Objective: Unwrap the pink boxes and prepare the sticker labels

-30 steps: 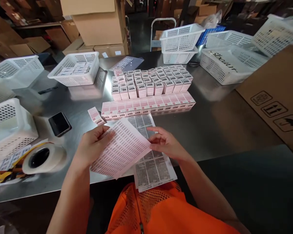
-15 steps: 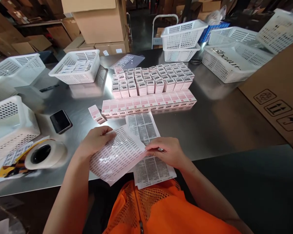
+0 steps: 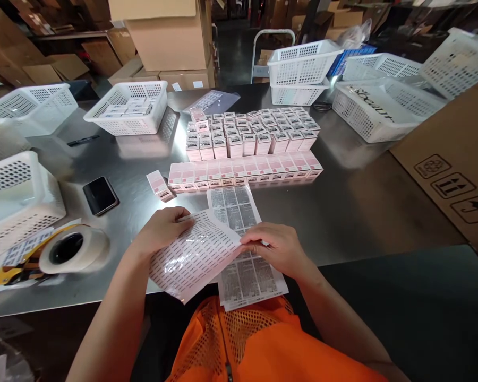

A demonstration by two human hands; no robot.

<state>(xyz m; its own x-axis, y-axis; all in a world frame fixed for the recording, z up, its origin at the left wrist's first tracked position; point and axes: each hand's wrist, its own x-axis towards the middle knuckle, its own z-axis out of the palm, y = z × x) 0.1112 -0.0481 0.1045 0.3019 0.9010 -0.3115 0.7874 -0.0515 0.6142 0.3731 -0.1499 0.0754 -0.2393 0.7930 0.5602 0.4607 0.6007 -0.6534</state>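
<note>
The left hand (image 3: 163,229) and right hand (image 3: 278,246) are pinching the printed sheet (image 3: 197,254) (both closed on its edges), best done lightly, without creasing.

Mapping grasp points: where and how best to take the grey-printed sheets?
Probably pinch the grey-printed sheets by the near end, from the person's side, above and below at once: that end overhangs the edge of the table, while the far part lies flat.

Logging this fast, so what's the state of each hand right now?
Left hand: closed, holding the glossy printed sheet near its upper left edge.
Right hand: closed, pinching the same sheet's right corner.
</note>
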